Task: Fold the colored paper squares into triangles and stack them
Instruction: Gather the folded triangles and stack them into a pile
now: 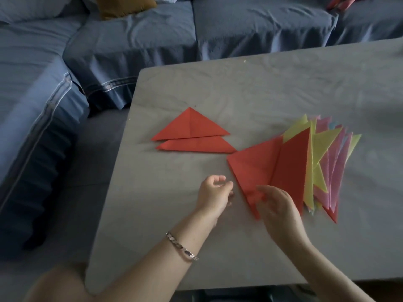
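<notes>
Two folded red triangles lie overlapped on the grey table, left of centre. To their right a red sheet with a raised crease lies atop a fanned pile of yellow, pink and red papers. My right hand pinches the red sheet's near corner, thumb on top. My left hand hovers just left of that corner, fingers loosely curled and holding nothing. A bracelet circles the left wrist.
A blue-covered sofa wraps around the table's far and left sides, with a mustard cushion at the back. The table's near edge runs close to my body.
</notes>
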The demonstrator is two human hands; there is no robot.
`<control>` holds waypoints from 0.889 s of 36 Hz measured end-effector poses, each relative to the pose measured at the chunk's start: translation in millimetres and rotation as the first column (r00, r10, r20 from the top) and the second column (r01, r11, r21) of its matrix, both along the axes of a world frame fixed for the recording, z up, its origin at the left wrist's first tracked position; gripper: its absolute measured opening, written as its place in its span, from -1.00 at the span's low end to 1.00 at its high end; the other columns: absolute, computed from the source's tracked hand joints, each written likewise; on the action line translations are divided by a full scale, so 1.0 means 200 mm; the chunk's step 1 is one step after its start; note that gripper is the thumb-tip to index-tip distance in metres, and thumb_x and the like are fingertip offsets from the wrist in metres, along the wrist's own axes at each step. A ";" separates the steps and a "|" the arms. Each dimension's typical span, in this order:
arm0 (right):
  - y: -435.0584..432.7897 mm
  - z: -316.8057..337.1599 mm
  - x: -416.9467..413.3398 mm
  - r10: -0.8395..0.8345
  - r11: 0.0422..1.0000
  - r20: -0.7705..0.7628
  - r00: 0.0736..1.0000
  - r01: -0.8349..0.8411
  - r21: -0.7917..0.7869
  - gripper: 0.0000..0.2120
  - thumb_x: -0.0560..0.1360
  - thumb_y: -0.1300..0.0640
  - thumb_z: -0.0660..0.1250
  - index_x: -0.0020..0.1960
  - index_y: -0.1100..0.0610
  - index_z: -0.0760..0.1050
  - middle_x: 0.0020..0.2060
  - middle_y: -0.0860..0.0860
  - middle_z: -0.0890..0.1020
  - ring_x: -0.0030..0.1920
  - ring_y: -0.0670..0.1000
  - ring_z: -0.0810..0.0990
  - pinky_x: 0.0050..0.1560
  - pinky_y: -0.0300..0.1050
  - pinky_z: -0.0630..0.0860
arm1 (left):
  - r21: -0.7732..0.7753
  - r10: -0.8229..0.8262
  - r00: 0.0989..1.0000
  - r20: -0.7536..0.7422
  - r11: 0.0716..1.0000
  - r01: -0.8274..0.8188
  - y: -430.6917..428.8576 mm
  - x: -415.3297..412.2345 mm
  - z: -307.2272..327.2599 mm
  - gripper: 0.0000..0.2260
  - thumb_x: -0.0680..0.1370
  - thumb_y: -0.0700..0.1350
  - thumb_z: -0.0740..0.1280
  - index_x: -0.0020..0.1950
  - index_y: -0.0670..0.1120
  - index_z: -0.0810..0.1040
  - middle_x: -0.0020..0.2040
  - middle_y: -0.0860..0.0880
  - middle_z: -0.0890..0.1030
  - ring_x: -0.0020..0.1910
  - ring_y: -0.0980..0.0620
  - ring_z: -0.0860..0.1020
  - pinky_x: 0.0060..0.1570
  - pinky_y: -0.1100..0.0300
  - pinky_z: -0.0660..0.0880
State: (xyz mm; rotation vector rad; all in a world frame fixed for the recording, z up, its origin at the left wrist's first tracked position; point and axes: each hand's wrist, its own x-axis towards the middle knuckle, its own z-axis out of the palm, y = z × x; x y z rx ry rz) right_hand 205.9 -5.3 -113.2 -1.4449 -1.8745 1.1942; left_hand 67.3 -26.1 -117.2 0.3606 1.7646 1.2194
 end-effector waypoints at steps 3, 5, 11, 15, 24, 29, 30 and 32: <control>0.03 0.01 0.02 -0.022 0.991 -0.067 0.997 0.012 -0.134 -0.69 0.46 0.28 0.26 0.03 -0.12 0.50 -0.06 -0.02 0.59 -0.19 -0.06 0.54 -0.22 -0.22 0.41 | -0.009 -0.026 0.999 0.037 1.000 0.026 0.00 0.02 0.00 -0.82 0.52 -0.18 0.30 0.10 -0.08 0.41 -0.11 0.04 0.51 -0.11 0.01 0.57 -0.02 0.03 0.53; 0.02 0.03 0.02 -0.022 0.980 -0.144 0.989 -0.007 -0.197 -0.70 0.47 0.32 0.25 0.03 -0.06 0.53 -0.13 -0.11 0.62 -0.20 -0.12 0.57 -0.17 -0.21 0.47 | -0.027 -0.066 0.997 -0.027 0.997 0.065 0.00 0.04 0.00 -0.74 0.48 -0.14 0.35 0.14 -0.09 0.42 -0.08 0.01 0.54 -0.08 0.01 0.54 0.07 0.00 0.50; -0.01 0.00 -0.01 -0.041 0.964 -0.182 0.982 -0.009 -0.266 -0.72 0.48 0.32 0.26 -0.01 -0.03 0.59 0.06 -0.11 0.56 0.06 -0.14 0.54 0.01 -0.29 0.46 | 0.006 -0.093 0.995 -0.027 0.996 0.093 -0.05 0.09 -0.02 -0.71 0.44 -0.18 0.41 0.13 -0.10 0.45 -0.04 -0.06 0.60 -0.05 0.01 0.58 0.07 0.14 0.50; -0.04 0.00 -0.01 0.069 0.982 -0.143 0.987 -0.093 -0.166 -0.76 0.50 0.29 0.28 0.13 0.11 0.57 0.10 -0.16 0.52 0.04 -0.29 0.48 -0.05 -0.57 0.38 | 0.050 -0.021 0.998 -0.052 0.998 0.024 -0.11 0.07 -0.04 -0.76 0.44 -0.28 0.39 0.02 -0.03 0.46 -0.05 -0.02 0.61 -0.12 0.11 0.57 -0.03 0.31 0.50; -0.19 0.00 -0.05 0.352 0.934 -0.126 0.927 -0.356 -0.007 -0.72 0.46 0.26 0.34 0.07 -0.05 0.55 0.06 -0.31 0.50 0.08 -0.34 0.48 0.03 -0.52 0.37 | 0.144 0.142 0.979 -0.143 0.982 -0.121 -0.25 -0.05 -0.01 -0.75 0.39 -0.47 0.35 -0.11 -0.15 0.51 -0.19 0.02 0.56 -0.27 0.20 0.54 -0.30 0.51 0.45; -0.12 0.01 0.01 0.320 0.903 0.048 0.946 -0.320 0.287 -0.76 0.43 0.33 0.34 -0.02 0.04 0.62 -0.01 -0.15 0.58 0.07 -0.25 0.50 0.08 -0.53 0.31 | 0.132 -0.010 0.912 -0.410 0.989 0.070 -0.36 -0.27 0.04 -0.64 0.36 -0.49 0.36 -0.24 -0.01 0.51 -0.23 0.08 0.59 -0.29 0.32 0.56 -0.21 0.52 0.43; -0.10 0.01 0.01 0.322 0.884 0.101 0.941 -0.337 0.324 -0.77 0.43 0.32 0.33 0.01 0.07 0.61 0.03 -0.10 0.58 0.09 -0.20 0.49 0.11 -0.50 0.32 | 0.114 -0.030 0.887 -0.462 0.989 0.093 -0.38 -0.33 0.05 -0.64 0.37 -0.49 0.35 -0.24 0.00 0.50 -0.23 0.09 0.58 -0.29 0.35 0.55 -0.21 0.54 0.42; -0.07 -0.01 0.00 0.339 0.835 0.216 0.915 -0.399 0.379 -0.76 0.44 0.25 0.28 0.07 0.11 0.59 0.11 -0.01 0.56 0.16 -0.06 0.49 0.18 -0.28 0.40 | 0.065 -0.051 0.826 -0.561 0.992 0.105 -0.40 -0.44 0.06 -0.67 0.40 -0.47 0.34 -0.22 -0.01 0.50 -0.21 0.08 0.58 -0.23 0.31 0.57 -0.19 0.56 0.41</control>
